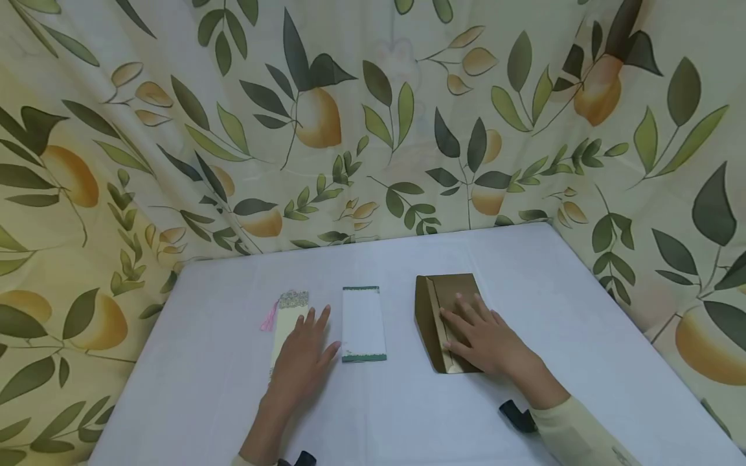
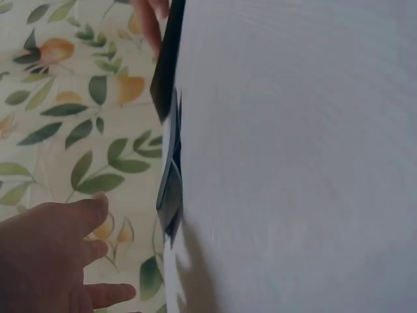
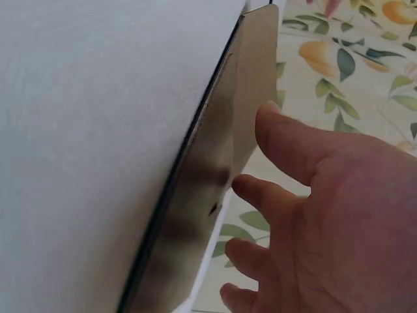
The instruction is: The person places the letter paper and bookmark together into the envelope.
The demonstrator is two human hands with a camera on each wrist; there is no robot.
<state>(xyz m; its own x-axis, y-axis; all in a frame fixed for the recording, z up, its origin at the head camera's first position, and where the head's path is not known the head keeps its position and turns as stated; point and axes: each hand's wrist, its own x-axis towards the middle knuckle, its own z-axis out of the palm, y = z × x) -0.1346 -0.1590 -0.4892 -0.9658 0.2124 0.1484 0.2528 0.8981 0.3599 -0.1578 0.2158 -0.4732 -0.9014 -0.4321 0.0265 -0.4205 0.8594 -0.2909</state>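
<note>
Over a cream bookmark (image 1: pixel 283 327) with a glittery silver top and a pink tassel (image 1: pixel 269 317), my left hand (image 1: pixel 303 362) spreads its fingers and covers part of it. Just right of that hand lies a white card (image 1: pixel 364 323) with green bands at its top and bottom. My right hand (image 1: pixel 489 336) is over a gold envelope (image 1: pixel 451 285) whose flap (image 1: pixel 428 330) opens to the left. Its fingers are extended and grip nothing. In the right wrist view the fingers (image 3: pixel 251 257) are close to the gold envelope (image 3: pixel 254 72); whether they touch it I cannot tell.
A white cloth (image 1: pixel 221 362) covers the table under everything. Behind and beside it hangs a curtain (image 1: pixel 373 181) printed with leaves and orange fruit. A black strap piece (image 1: pixel 517 416) shows beneath the right wrist.
</note>
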